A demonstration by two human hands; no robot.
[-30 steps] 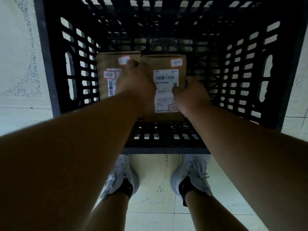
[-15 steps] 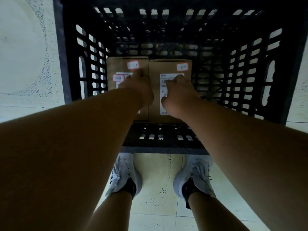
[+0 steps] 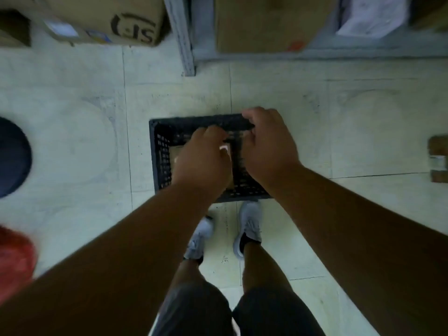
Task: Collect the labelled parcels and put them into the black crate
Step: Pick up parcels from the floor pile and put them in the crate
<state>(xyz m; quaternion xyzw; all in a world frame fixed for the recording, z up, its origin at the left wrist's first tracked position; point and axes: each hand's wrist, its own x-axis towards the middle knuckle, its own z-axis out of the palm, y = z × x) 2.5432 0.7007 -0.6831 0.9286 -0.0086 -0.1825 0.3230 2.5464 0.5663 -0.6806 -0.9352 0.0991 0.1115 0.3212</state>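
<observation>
Below, in the head view, the black crate (image 3: pixel 160 151) stood on the pale tiled floor (image 3: pixel 315 122), just beyond the person's two grey shoes (image 3: pixel 249 226). Brown parcels (image 3: pixel 175 154) lay inside it, mostly hidden by the hands; a white label corner showed at the left thumb. The left hand (image 3: pixel 202 163) and the right hand (image 3: pixel 269 146) both hung above the crate with loosely curled fingers, and neither plainly gripped anything, though motion blur left that hard to judge.

At twelve o'clock from the crate stood a grey shelf frame (image 3: pixel 184 35) holding a large carton (image 3: pixel 264 23). At eleven o'clock sat a printed cardboard box (image 3: pixel 116 18). At nine o'clock lay a dark round object (image 3: pixel 12 156), at eight o'clock something red (image 3: pixel 14 255). At three o'clock a small brown parcel (image 3: pixel 438 158) rested on the floor, well apart from the crate.
</observation>
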